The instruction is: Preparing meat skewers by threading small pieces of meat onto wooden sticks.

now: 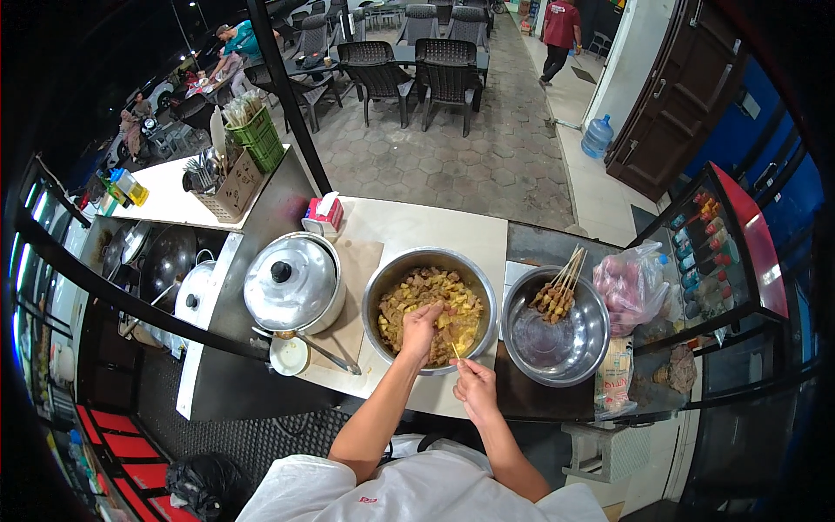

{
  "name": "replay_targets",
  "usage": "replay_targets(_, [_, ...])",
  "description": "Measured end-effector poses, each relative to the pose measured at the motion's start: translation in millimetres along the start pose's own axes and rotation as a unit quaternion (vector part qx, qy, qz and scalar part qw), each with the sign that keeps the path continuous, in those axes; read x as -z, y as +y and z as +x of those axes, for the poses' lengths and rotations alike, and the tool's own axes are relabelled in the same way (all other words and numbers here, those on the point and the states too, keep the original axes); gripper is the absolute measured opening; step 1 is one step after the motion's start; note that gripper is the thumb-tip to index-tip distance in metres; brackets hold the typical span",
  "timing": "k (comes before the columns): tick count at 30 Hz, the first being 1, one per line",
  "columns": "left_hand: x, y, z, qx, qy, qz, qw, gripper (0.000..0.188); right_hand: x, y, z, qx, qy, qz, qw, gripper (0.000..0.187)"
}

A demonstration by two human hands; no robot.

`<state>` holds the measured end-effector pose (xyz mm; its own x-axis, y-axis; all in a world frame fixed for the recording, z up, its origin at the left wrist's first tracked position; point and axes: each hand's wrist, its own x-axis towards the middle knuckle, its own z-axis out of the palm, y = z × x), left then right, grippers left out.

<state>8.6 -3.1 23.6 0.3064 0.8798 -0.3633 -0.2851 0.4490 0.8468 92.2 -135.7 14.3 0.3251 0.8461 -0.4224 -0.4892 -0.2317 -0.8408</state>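
Observation:
A steel bowl (372, 348) full of yellow-coated meat pieces (417, 291) stands on the counter in front of me. Over the meat is my left hand (421, 329), its fingers pinched together; what lies between them is hidden. At the bowl's near rim my right hand (476, 389) is closed round a thin bamboo skewer (456, 351), whose tip points up and left over the meat. To the right, a second steel bowl (557, 352) holds several filled skewers (555, 302), meat ends down in the bowl and bare sticks leaning over its far rim.
At left stand a lidded pot (291, 283), a small white bowl (289, 356) and a spoon (335, 355). Further right are a plastic bag of pinkish items (628, 287), a pack of sticks (615, 374) and a glass bottle case (709, 252). A utensil basket (233, 196) sits on the left counter.

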Motion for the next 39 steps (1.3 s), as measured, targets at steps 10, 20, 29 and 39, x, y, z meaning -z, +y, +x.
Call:
replay_targets(10, [7.3,-4.4,4.3,-0.024,-0.013,0.023,0.999,0.024,-12.4,14.7,-0.7,0.274,0.098,-0.297,0.910,0.019])
replay_targets(20, [19.3,17.9,7.7,0.055,-0.048,-0.083,0.994,0.036,-12.3,4.1,6.4,0.275,0.099,-0.295,0.910,0.019])
replay_targets(29, [23.2,28.3,1.3,0.027,0.000,0.049,0.998,0.018,-27.7,5.0,-0.1,0.271,0.120,-0.344,0.891,0.017])
replay_targets(39, [28.5,34.2,3.3,0.046,0.022,0.008,0.999,0.022,-39.4,14.0,-2.9,0.308,0.154,-0.326,0.880,0.016])
